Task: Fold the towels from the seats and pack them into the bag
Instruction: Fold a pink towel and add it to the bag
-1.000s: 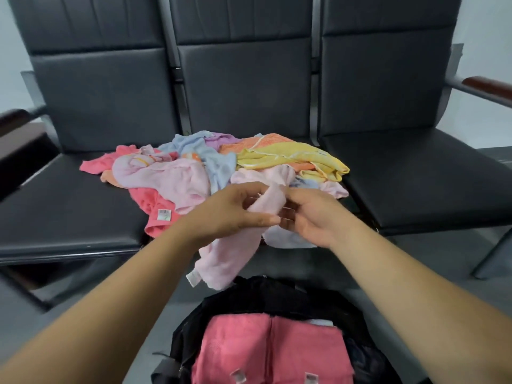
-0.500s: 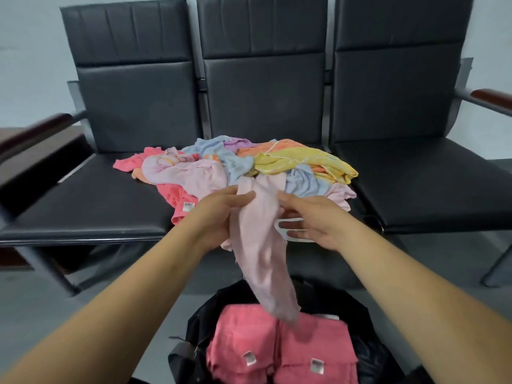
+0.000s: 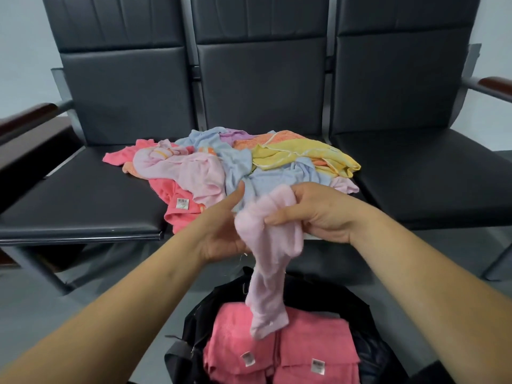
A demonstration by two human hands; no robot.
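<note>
Towel pile [image 3: 235, 164] sat on black seats [image 3: 83, 195], centre | bag [image 3: 340, 300] at bottom held folded pink towels [image 3: 313, 345] | my right hand [image 3: 318, 212] clutched the pale pink towel [image 3: 271, 245] dangling over them | left hand [image 3: 221, 231] fingers hidden, I couldn't tell its grip.

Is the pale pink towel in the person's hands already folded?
No, the pale pink towel hangs loose and crumpled from the right hand above the bag.

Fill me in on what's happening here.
A person is working over an open black bag. The right hand grips a bunched pale pink towel that dangles above the bag; the left hand is against it, fingers hidden. Two folded pink towels lie inside, and a mixed pile waits on the seats.
</note>
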